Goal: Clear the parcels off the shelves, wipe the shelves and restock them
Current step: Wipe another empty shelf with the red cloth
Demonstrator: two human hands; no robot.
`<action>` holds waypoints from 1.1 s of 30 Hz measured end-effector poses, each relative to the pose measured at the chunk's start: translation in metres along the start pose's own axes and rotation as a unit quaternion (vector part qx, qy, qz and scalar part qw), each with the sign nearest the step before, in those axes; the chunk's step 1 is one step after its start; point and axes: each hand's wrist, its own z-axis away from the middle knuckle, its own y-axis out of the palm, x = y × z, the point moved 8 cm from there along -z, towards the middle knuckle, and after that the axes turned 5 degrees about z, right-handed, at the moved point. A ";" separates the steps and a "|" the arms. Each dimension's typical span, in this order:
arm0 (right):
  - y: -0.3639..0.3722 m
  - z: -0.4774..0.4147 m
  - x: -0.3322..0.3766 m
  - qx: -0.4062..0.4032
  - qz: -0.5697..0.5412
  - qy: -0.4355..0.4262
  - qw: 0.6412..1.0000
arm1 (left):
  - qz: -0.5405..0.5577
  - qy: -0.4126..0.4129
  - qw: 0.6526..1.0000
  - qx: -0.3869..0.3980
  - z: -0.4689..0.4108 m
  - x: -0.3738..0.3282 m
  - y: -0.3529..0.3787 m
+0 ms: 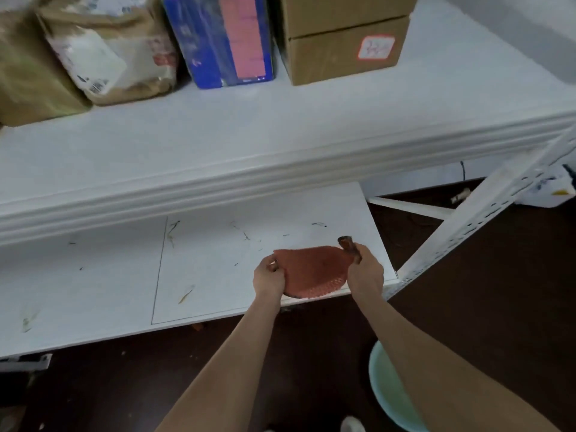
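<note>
The white top shelf (pixel 280 129) is the biggest thing. Parcels stand at its back: a brown paper bag (pixel 109 51), a blue box (pixel 218 42) beside it, and a cardboard box (pixel 343 51) with a pink sticker. Below it is the lower shelf (pixel 109 275), which has small dark marks and bits of dirt on it. A pale green bowl (pixel 392 397) sits on the dark floor by the person's right arm. A red cloth (pixel 311 271) is spread over the lower shelf's front right corner; it may be touching the shelf, but that is hard to see. The hands are apart. The left hand (pixel 269 277) pinches the cloth's left edge, and the right hand (pixel 364 269) grips its bunched right corner.
</note>
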 end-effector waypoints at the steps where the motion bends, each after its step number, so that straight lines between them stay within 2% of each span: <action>1: 0.012 -0.012 -0.013 0.012 0.039 -0.005 0.999 | -0.028 0.001 1.000 0.011 -0.011 0.011 0.008; 4: 0.063 -0.035 -0.050 0.078 0.187 -0.025 0.979 | -0.204 0.043 0.977 0.039 -0.035 0.047 0.018; 7: 0.106 -0.052 -0.064 0.104 0.242 -0.062 0.963 | -0.323 0.118 0.938 0.036 -0.058 0.075 0.018; 11: 0.152 -0.074 -0.072 0.104 0.308 -0.102 0.940 | -0.338 0.178 0.924 0.002 -0.095 0.095 0.013; 14: 0.189 -0.080 -0.065 0.070 0.362 -0.122 0.921 | -0.334 0.231 0.913 -0.021 -0.121 0.097 0.003; 16: 0.222 -0.075 -0.038 0.060 0.365 -0.176 0.912 | -0.334 0.259 0.906 -0.040 -0.138 0.093 -0.007; 19: 0.277 -0.058 0.012 0.093 0.363 -0.281 0.884 | -0.324 0.281 0.900 -0.074 -0.163 0.079 -0.025; 23: 0.309 -0.061 0.040 0.106 0.342 -0.354 0.864 | -0.329 0.308 0.888 -0.092 -0.192 0.060 -0.031; 26: 0.277 -0.112 0.035 0.050 0.339 -0.327 0.881 | -0.352 0.338 0.869 -0.083 -0.202 0.054 -0.013; 30: 0.198 -0.196 -0.009 -0.018 0.342 -0.192 0.920 | -0.363 0.369 0.854 -0.057 -0.206 0.053 0.022; 33: 0.161 -0.224 -0.034 -0.058 0.369 -0.120 0.920 | -0.368 0.374 0.850 -0.046 -0.212 0.052 0.039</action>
